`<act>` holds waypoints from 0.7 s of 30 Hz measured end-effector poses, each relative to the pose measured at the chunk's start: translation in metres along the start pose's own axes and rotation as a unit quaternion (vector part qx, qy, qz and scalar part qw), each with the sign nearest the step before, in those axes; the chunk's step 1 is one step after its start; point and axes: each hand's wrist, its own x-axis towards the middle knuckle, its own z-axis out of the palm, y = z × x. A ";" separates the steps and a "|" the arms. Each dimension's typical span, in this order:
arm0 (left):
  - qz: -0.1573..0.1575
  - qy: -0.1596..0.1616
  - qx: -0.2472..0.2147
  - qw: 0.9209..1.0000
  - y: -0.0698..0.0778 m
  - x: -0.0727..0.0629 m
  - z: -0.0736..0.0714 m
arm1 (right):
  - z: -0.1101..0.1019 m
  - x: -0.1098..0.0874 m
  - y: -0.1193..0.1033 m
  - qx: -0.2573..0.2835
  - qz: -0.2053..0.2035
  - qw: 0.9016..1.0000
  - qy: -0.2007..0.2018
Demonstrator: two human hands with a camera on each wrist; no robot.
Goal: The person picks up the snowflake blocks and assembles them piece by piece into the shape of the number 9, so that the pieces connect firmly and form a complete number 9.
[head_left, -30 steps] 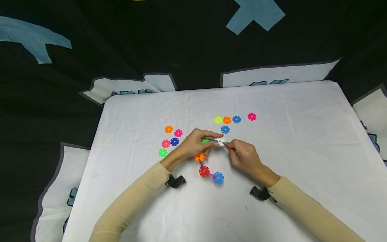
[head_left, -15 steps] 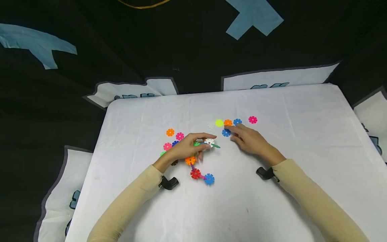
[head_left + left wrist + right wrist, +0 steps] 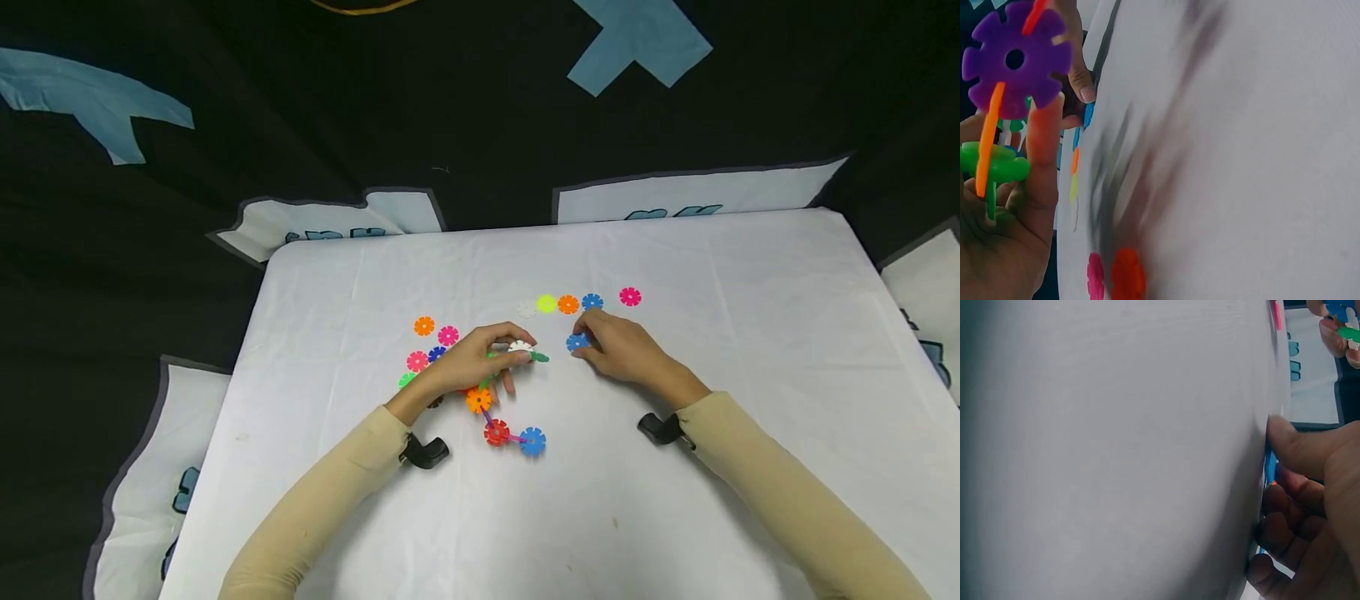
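Observation:
My left hand (image 3: 480, 358) pinches a white notched plastic disc (image 3: 520, 346) between thumb and fingers, with a green disc (image 3: 540, 357) slotted edge-on into it. From that hand hangs a chain of linked discs, among them an orange disc (image 3: 478, 401), a red disc (image 3: 497, 432) and a blue end disc (image 3: 532, 442). A purple disc (image 3: 1016, 59) of the chain shows large in the left wrist view, beside a green one (image 3: 997, 164). My right hand (image 3: 618, 346) pinches a loose blue disc (image 3: 577, 342) by its edges, close to the tabletop. Fingers partly hide both pieces.
Loose discs lie on the white tablecloth (image 3: 675, 517): a yellow disc (image 3: 547, 304), an orange one (image 3: 568, 305), a blue one (image 3: 592, 302) and a pink one (image 3: 630, 297) beyond the right hand. Several more, including an orange disc (image 3: 423, 326), lie by the left wrist.
My right hand has left the white and green discs, reached up and right, and taken hold of the blue disc, drawing it slightly toward me. The left hand has shifted slightly left with the chain.

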 end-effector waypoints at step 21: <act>-0.003 -0.023 -0.089 0.996 0.001 0.005 0.004 | 0.004 -0.032 -0.034 0.421 -0.019 0.907 -0.004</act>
